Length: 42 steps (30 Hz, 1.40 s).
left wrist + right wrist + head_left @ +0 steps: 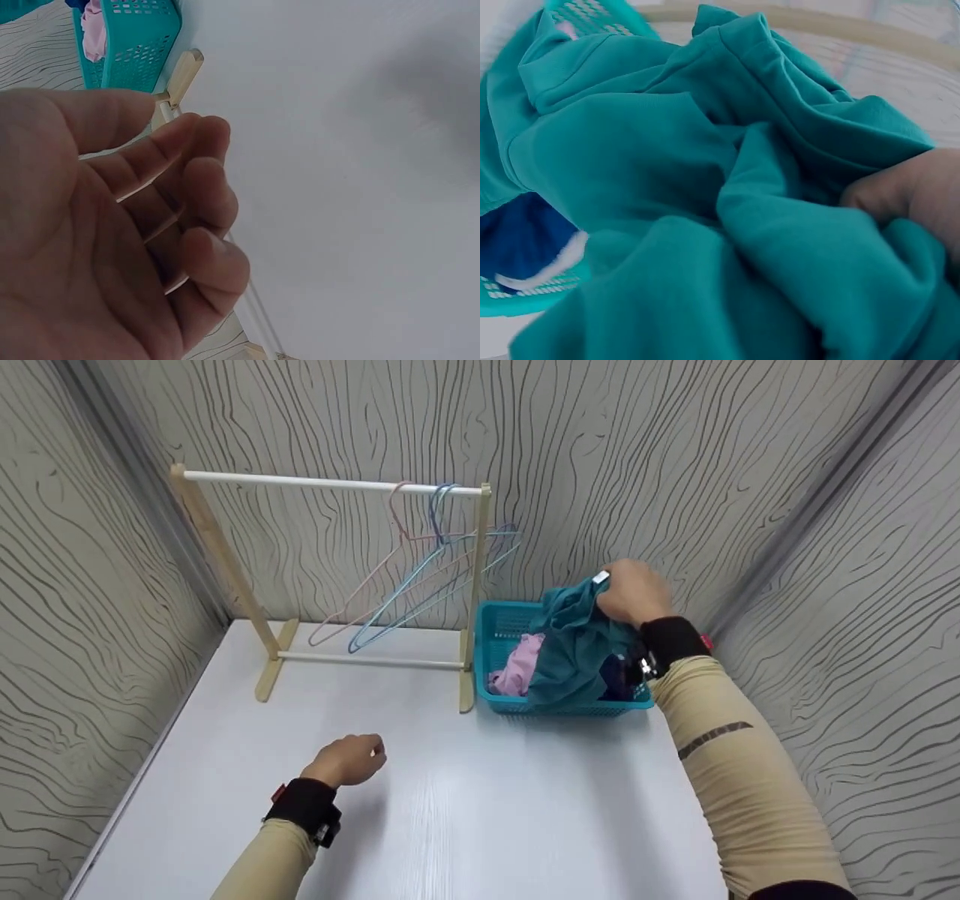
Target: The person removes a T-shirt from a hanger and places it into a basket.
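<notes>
My right hand (636,591) grips a teal garment (574,652) near a white tag and holds it bunched over the teal plastic basket (489,701). In the right wrist view the cloth's folds (630,150) fill most of the picture, with part of the hand (915,195) at the right edge. A pink cloth (519,666) and a dark blue cloth (616,679) lie in the basket. My left hand (349,757) hovers over the white table with loosely curled fingers and holds nothing; its palm (82,247) shows in the left wrist view.
A wooden rack (225,562) with a white top rod (322,481) stands at the back left. From the rod's right end hang a pink hanger (360,589) and blue hangers (397,592). Patterned walls (675,450) enclose the white table (450,795).
</notes>
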Tool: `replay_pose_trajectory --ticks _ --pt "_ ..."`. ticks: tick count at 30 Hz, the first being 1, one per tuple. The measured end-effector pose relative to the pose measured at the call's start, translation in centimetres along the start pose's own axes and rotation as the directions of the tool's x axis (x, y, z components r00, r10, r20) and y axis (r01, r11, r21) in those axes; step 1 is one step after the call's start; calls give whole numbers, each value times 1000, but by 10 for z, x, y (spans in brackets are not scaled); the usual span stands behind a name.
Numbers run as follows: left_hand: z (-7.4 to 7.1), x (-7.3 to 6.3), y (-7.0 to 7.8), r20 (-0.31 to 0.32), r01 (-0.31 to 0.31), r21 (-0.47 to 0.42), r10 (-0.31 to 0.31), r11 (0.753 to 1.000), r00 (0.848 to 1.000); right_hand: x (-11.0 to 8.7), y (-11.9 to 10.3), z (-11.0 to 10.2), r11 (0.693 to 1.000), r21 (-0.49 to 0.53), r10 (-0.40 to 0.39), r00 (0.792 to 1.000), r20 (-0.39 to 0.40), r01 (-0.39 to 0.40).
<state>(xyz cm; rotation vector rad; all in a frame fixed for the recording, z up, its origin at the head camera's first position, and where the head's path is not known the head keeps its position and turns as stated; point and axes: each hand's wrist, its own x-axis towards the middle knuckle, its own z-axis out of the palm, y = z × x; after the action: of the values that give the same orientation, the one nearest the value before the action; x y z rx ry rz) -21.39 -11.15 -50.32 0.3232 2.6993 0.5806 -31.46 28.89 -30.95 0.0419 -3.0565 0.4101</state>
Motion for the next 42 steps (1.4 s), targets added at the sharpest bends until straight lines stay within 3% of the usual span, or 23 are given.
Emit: replay_pose_trajectory --ticks 4,7,10,16,20,23,26,30,33,37,40,42 --pt "2 -4 -3 -14 19 1 -19 1000 1000 11 -8 -12 1000 17 27 999 -44 -26" --pt "5 -7 -5 -13 45 -4 -45 999 999 17 -13 -3 999 36 12 998 -59 -10" --pt "10 -9 -5 -7 52 -10 -52 999 999 19 -10 21 999 32 -30 999 -32 31" --pt "19 -16 -6 -5 46 -22 -46 999 999 12 4 84 994 3 -108 987 122 109" --pt "25 -21 -10 4 56 -21 -56 998 998 4 14 126 988 62 -151 975 161 143" --pt "28 -25 -13 10 67 -21 -67 997 998 -1 23 150 983 98 -166 979 123 154" --pt "29 -27 -14 19 73 -20 -73 997 997 -7 32 166 989 44 -140 989 38 138" --pt "29 -28 -13 39 75 -21 -74 997 996 -16 39 178 998 -44 -41 995 -90 37" --pt "29 -29 -12 46 80 -20 -79 997 996 -22 39 184 998 -37 37 990 -135 -43" --pt "31 -28 -11 52 81 -17 -80 997 995 -28 33 193 997 34 74 996 -50 -73" --pt "33 -28 -11 54 81 -17 -80 997 995 -31 27 202 991 121 47 995 86 -58" --pt "34 -28 -10 55 83 -17 -81 996 995 -34 24 206 982 183 7 982 191 -42"
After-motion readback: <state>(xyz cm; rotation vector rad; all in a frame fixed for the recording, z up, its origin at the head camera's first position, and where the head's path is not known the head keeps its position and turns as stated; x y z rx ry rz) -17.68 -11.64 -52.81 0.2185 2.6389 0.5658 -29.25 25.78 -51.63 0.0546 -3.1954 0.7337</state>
